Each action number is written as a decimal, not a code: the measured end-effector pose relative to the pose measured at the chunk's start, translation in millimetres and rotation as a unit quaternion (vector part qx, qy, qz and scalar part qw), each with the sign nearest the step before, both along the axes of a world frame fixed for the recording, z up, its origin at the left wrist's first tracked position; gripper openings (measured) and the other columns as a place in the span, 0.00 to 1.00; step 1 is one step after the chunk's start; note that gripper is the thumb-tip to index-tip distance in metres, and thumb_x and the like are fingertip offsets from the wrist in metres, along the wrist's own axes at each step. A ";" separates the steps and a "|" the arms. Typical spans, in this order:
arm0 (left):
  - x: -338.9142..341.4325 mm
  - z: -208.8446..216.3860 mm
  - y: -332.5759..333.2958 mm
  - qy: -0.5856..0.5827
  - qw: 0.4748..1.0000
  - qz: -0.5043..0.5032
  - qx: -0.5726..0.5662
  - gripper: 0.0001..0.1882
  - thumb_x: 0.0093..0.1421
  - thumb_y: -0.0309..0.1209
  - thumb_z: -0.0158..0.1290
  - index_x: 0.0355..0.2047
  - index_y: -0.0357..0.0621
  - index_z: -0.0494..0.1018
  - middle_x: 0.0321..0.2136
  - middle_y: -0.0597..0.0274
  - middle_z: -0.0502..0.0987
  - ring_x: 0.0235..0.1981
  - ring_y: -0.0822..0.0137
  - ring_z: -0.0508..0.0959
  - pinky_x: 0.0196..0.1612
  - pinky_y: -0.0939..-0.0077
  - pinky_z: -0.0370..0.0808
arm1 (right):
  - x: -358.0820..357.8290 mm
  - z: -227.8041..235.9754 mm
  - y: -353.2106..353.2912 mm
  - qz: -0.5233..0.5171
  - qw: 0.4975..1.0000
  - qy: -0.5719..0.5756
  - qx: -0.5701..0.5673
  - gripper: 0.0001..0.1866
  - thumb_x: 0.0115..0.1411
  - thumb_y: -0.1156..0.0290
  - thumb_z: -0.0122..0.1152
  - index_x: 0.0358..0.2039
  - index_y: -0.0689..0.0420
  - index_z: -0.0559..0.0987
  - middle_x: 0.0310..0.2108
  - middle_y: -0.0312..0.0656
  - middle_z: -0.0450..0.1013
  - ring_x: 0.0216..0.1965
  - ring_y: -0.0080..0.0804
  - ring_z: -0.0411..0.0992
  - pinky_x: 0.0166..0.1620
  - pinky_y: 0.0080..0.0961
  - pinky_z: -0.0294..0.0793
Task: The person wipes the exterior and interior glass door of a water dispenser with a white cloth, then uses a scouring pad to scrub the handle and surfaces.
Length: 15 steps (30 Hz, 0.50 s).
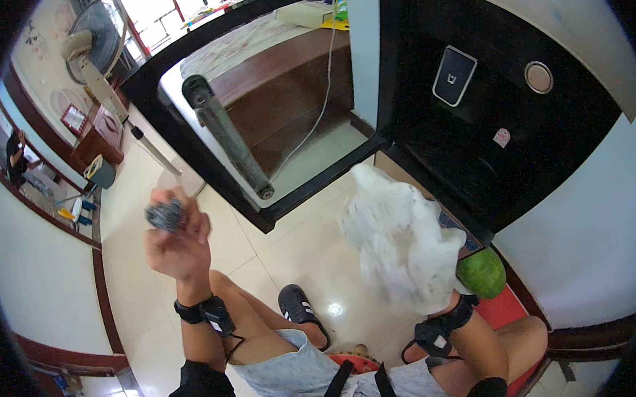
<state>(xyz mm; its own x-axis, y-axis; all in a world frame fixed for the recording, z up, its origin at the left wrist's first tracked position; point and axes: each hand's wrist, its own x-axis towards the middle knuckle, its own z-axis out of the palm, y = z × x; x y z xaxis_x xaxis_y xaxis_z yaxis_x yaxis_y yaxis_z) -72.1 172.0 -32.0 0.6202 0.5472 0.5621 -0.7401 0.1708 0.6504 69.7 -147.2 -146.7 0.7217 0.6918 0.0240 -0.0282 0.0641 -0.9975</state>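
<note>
My left hand is raised at the left, palm toward me, fingers closed around a small grey ball of steel wool. My right hand is lifted at the right and is almost wholly hidden under a crumpled white cloth that it grips and holds up. Both wrists carry black straps. In front of the hands stands a black cabinet with an oven-like glass door and a long dark bar handle.
I sit with bare knees over a cream tiled floor, a black sandal on one foot. A green melon lies on a red surface at the right. A standing fan and a wooden desk stand far left.
</note>
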 end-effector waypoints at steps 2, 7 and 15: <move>10.2 -20.8 22.9 -0.023 0.997 0.011 -0.074 0.16 0.59 0.38 0.46 0.42 0.40 0.66 0.27 0.63 0.62 0.24 0.72 0.63 0.22 0.79 0.64 | -4.7 -11.1 6.1 -0.001 1.000 0.015 0.009 0.28 0.62 0.48 0.53 0.55 0.55 0.69 0.49 0.41 0.68 0.50 0.35 0.66 0.54 0.35 0.66; 49.8 -43.2 18.4 0.075 0.974 0.145 -0.157 0.20 0.69 0.40 0.36 0.52 0.40 0.67 0.44 0.57 0.75 0.46 0.60 0.75 0.54 0.60 0.70 | -2.2 -27.3 33.9 -0.022 0.999 0.014 0.032 0.30 0.62 0.47 0.53 0.57 0.55 0.68 0.51 0.41 0.67 0.52 0.36 0.65 0.55 0.36 0.64; 63.6 -45.6 -13.3 0.119 0.981 0.149 -0.041 0.24 0.70 0.44 0.34 0.53 0.39 0.66 0.48 0.53 0.75 0.49 0.59 0.75 0.52 0.63 0.70 | 66.7 1.5 130.4 -0.128 0.971 -0.189 0.071 0.32 0.61 0.46 0.53 0.58 0.54 0.66 0.54 0.42 0.65 0.55 0.37 0.63 0.58 0.37 0.62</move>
